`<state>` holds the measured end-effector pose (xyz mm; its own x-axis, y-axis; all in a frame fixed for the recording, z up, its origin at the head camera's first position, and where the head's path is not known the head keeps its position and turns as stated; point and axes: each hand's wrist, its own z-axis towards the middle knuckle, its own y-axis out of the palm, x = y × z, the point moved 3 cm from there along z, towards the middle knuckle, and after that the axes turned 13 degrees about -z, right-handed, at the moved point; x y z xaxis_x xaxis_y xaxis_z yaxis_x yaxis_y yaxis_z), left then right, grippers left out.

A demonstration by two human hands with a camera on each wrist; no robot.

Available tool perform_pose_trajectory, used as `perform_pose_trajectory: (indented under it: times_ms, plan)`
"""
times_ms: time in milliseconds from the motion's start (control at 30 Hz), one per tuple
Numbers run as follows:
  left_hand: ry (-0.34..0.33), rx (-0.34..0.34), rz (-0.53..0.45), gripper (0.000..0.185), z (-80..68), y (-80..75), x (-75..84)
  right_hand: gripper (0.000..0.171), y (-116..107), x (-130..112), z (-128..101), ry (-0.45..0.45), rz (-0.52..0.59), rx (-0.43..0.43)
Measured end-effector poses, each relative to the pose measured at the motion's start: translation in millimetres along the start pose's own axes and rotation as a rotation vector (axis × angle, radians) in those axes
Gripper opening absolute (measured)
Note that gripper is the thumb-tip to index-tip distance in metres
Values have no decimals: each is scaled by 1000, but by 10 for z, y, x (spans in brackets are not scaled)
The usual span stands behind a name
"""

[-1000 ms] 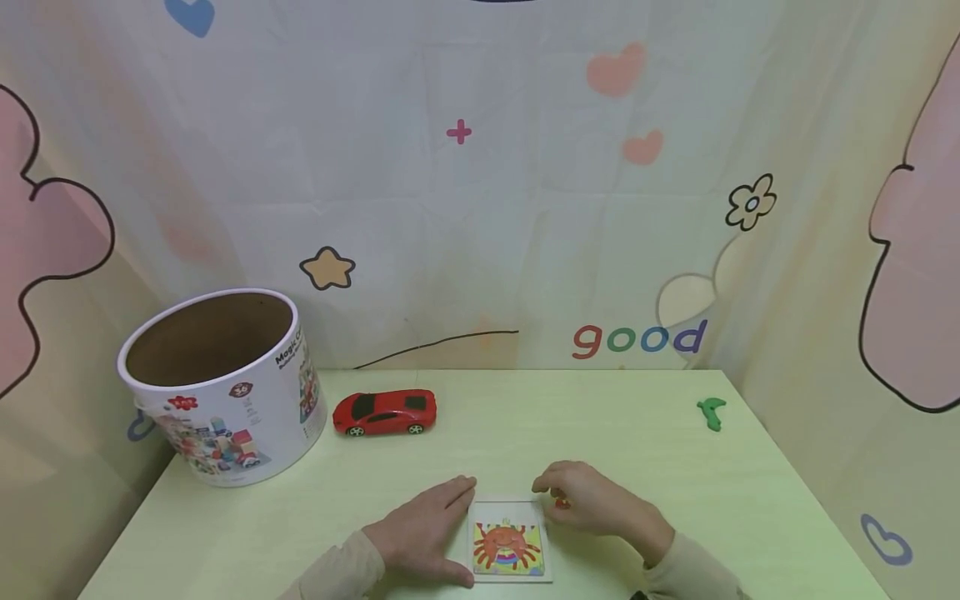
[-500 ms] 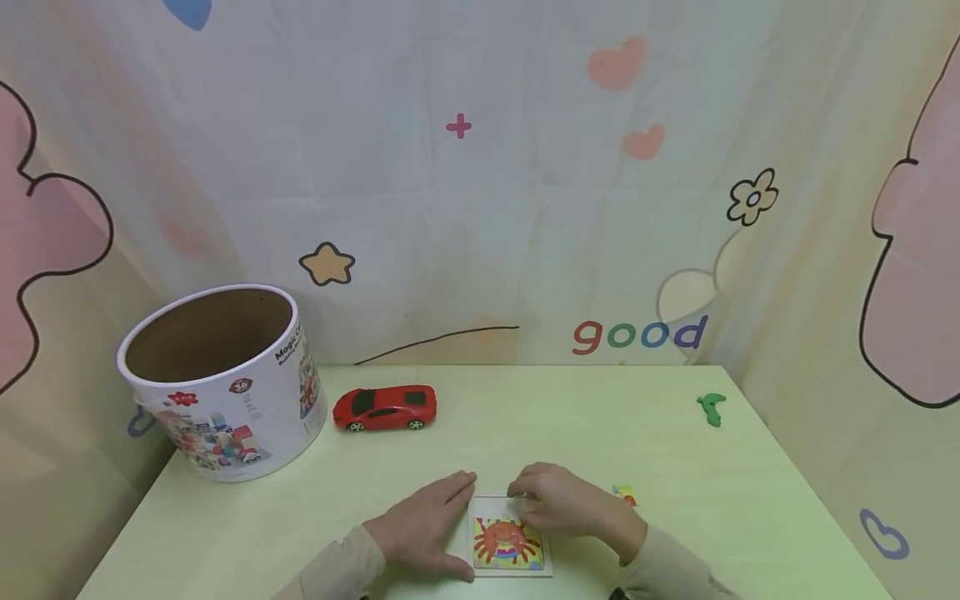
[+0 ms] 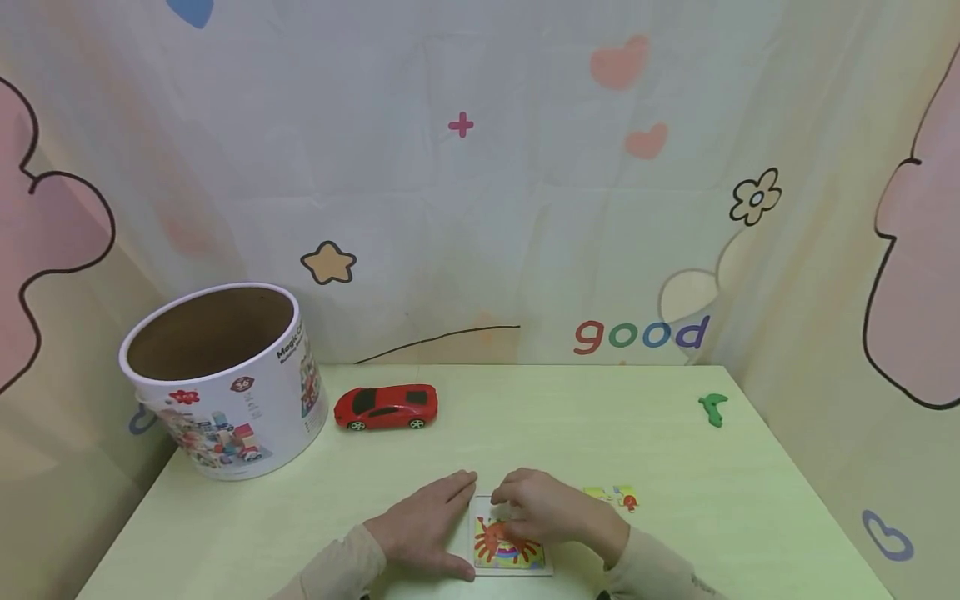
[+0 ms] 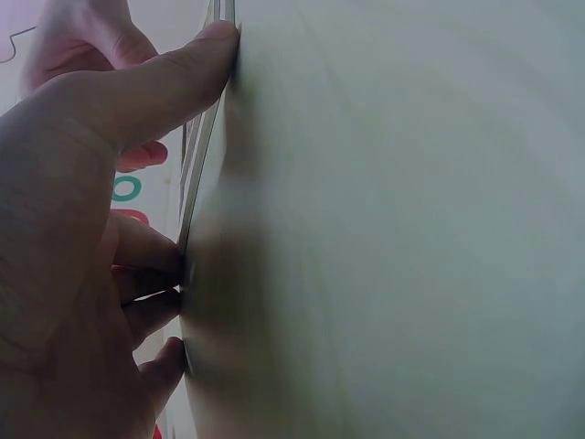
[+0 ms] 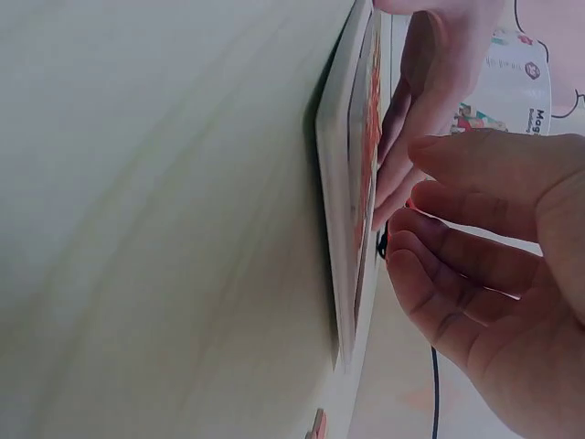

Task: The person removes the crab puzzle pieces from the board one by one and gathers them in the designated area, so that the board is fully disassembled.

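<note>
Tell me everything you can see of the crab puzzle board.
The puzzle board is flat and squarish with a pale raised rim, perhaps wood or card. It lies face up on the table, holding a red crab picture on yellow; its upper left inside is pale, without picture. The left hand rests against its left edge. The right hand is over its upper right; whether it touches is unclear.

In my remote head view, the left hand lies against the puzzle; the right hand covers its upper right. Pieces, car and bucket occupy the table.
</note>
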<state>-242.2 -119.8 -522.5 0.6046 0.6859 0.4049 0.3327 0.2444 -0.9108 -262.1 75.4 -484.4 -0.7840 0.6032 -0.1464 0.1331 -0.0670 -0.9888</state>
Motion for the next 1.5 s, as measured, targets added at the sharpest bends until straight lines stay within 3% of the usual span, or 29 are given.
perform_pose_trajectory:
  times_ms: [700, 1500]
  plan:
    - [23, 3, -5, 111, -14, -30, 25, 24, 49, -164, 67, -117, -65, 44]
    - [24, -8, -1, 110, -9, -42, 22, 16, 103, -279, 169, -11, -137, -20]
